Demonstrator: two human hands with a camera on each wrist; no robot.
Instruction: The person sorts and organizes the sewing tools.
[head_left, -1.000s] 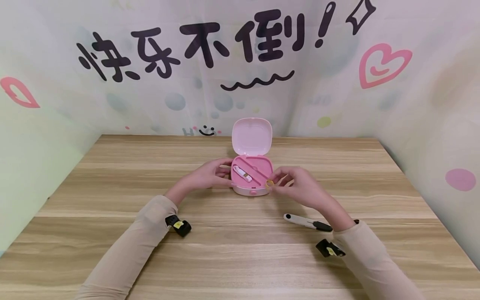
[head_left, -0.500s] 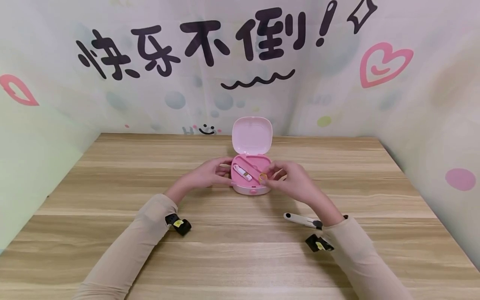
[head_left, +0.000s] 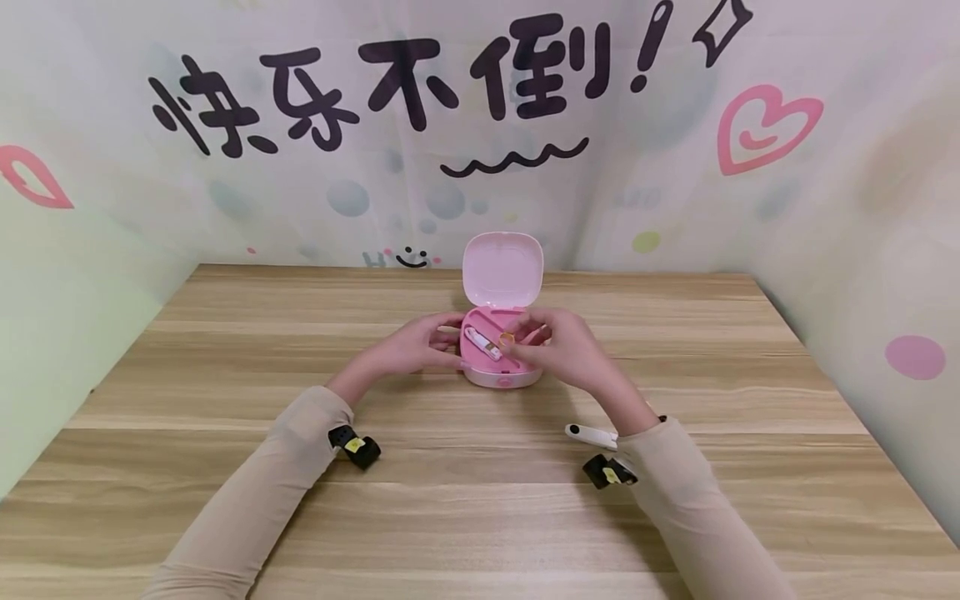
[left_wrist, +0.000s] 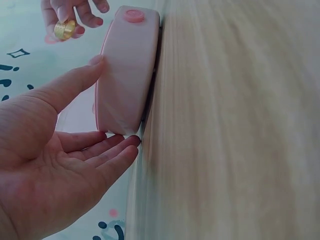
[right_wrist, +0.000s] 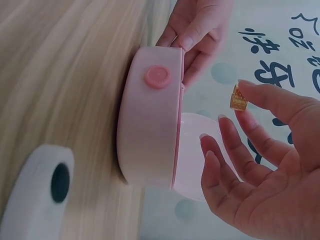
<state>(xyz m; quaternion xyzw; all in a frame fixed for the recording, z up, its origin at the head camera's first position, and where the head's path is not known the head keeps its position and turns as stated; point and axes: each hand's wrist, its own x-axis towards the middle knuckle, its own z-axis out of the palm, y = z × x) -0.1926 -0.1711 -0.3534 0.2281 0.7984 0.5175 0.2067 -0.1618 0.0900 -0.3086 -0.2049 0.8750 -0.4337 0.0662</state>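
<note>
A pink box [head_left: 501, 380] stands with its pale lid [head_left: 502, 268] tipped up behind it. My left hand [head_left: 414, 343] holds the box at its left end, thumb at the front rim and fingers along the side, as the left wrist view shows. Between thumb and index finger of my right hand [head_left: 564, 348] is a gold ring [right_wrist: 239, 98], pinched above the box's right part; the other fingers are loosely bent. Inside the box, left of a diagonal divider, lies a folded white cable [head_left: 482, 342] with a tan band. My right hand hides much of the right compartment.
A slim white tool [head_left: 591, 435] with a dark round spot lies on the wooden table [head_left: 465, 500] by my right wrist, partly covered by the sleeve. A printed cloth [head_left: 315, 200] hangs behind the table's back edge.
My right hand has moved left, carrying the ring from the box's right front corner to over its middle. The right sleeve covers more of the white tool. The left hand keeps its place.
</note>
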